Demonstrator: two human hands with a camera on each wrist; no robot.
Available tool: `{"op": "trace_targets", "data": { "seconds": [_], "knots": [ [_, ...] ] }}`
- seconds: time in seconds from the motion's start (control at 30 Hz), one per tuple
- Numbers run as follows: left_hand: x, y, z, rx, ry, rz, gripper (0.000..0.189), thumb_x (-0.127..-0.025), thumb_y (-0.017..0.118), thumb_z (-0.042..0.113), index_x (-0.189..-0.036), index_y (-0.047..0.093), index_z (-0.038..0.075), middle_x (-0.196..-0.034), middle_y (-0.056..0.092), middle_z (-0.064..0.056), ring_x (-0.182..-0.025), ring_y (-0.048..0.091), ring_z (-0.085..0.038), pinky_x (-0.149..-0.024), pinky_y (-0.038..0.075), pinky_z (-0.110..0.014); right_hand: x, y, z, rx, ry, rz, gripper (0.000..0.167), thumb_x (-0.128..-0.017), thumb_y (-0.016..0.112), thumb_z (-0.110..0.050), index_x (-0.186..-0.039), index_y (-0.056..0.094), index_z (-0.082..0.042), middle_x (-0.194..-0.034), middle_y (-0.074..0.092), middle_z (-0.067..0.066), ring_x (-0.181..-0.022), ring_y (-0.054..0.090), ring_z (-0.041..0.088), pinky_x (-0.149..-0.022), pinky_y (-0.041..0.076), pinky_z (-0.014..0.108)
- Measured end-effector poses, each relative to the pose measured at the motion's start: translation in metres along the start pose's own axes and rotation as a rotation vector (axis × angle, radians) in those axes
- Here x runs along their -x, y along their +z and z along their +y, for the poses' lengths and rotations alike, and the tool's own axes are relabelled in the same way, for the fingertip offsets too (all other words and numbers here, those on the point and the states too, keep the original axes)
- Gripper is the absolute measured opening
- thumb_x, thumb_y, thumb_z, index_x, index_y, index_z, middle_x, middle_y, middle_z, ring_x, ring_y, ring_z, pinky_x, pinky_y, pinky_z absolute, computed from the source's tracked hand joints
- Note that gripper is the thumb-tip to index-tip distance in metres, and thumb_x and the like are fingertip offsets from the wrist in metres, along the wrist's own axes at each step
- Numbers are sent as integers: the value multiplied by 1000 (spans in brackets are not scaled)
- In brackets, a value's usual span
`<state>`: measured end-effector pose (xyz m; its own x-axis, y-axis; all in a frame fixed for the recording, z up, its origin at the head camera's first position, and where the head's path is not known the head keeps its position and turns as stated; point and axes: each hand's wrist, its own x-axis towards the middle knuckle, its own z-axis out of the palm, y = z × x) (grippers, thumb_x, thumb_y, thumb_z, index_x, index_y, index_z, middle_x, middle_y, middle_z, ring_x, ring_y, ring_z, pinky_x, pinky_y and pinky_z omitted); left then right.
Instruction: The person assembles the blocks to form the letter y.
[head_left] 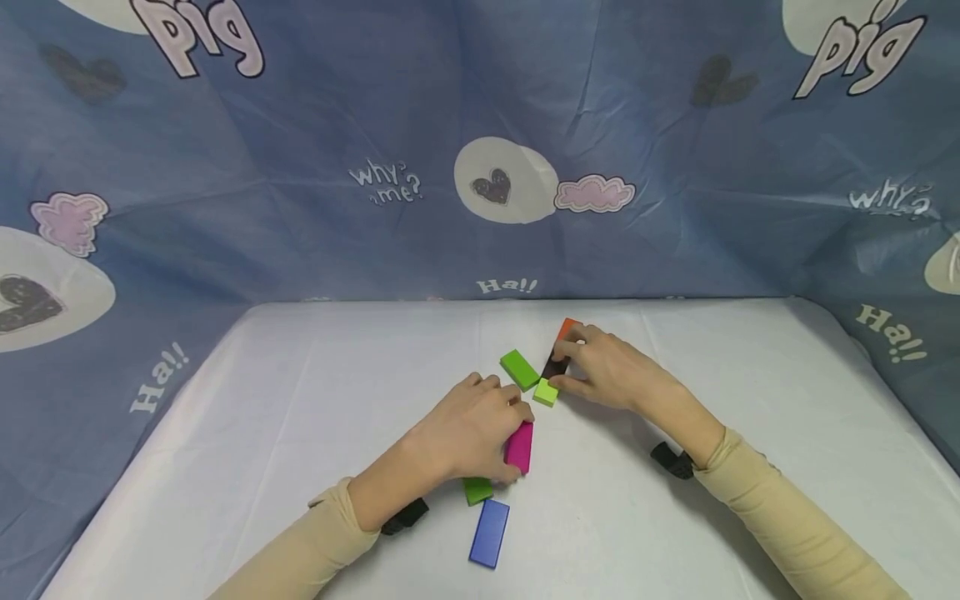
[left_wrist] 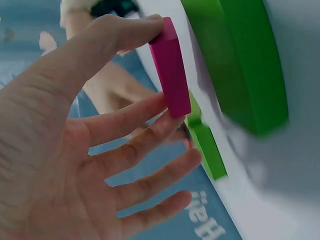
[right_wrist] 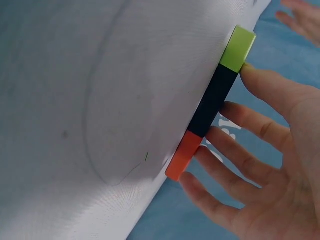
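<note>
My left hand [head_left: 468,425] pinches a magenta block [head_left: 520,448] between the thumb and fingertips, as the left wrist view plainly shows. A green block [head_left: 477,491] lies partly hidden beneath this hand. Farther back, my right hand [head_left: 611,367] touches a row made of a small lime block [right_wrist: 238,50], a black block [right_wrist: 213,102] and an orange block [right_wrist: 184,156] set end to end. Its thumb is at the lime block and its fingers spread along the same side of the row. Another green block [head_left: 520,369] touches the lime end at an angle.
A blue block [head_left: 489,533] lies on the white tabletop [head_left: 337,358] near the front, just below the partly hidden green one. Blue printed cloth [head_left: 315,225] rises behind and at both sides of the table. Black straps [head_left: 672,460] show at the wrists.
</note>
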<state>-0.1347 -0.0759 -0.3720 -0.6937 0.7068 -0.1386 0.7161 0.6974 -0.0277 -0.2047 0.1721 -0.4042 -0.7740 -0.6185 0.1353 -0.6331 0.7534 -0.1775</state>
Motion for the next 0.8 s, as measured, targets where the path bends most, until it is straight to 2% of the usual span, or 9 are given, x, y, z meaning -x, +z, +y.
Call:
{"op": "trace_targets", "data": {
  "seconds": [0.23, 0.47, 0.6, 0.8],
  "knots": [
    [-5, 1, -34, 64, -94, 56, 74, -83, 86, 57, -143, 68, 20, -126, 75, -2, -105, 69, -23, -97, 56, -44, -1, -1, -1, 12, 9, -11, 33, -96, 82, -39, -114, 77, -12, -120, 70, 12, -95, 63, 23, -83, 60, 48],
    [-7, 5, -58, 86, -149, 64, 67, -82, 85, 56, -135, 74, 17, -122, 77, -5, -100, 70, -26, -94, 57, -47, -1, 0, -1, 17, 0, -6, 33, -96, 82, -38, -113, 77, -11, -121, 70, 14, -93, 62, 23, -80, 60, 46],
    [-10, 7, -70, 108, -176, 61, 63, -84, 84, 54, -133, 74, 17, -118, 75, -4, -96, 68, -24, -92, 58, -46, 0, 0, -1, 17, 4, -7, 33, -96, 82, -38, -113, 77, -11, -121, 69, 14, -95, 63, 24, -82, 60, 48],
    [-15, 10, -89, 139, -230, 120, 64, -83, 86, 52, -134, 73, 15, -116, 76, -5, -89, 66, -21, -87, 59, -43, 0, 0, -1, 13, 11, -16, 32, -96, 81, -38, -114, 77, -12, -123, 70, 13, -100, 64, 26, -86, 60, 51]
  ]
}}
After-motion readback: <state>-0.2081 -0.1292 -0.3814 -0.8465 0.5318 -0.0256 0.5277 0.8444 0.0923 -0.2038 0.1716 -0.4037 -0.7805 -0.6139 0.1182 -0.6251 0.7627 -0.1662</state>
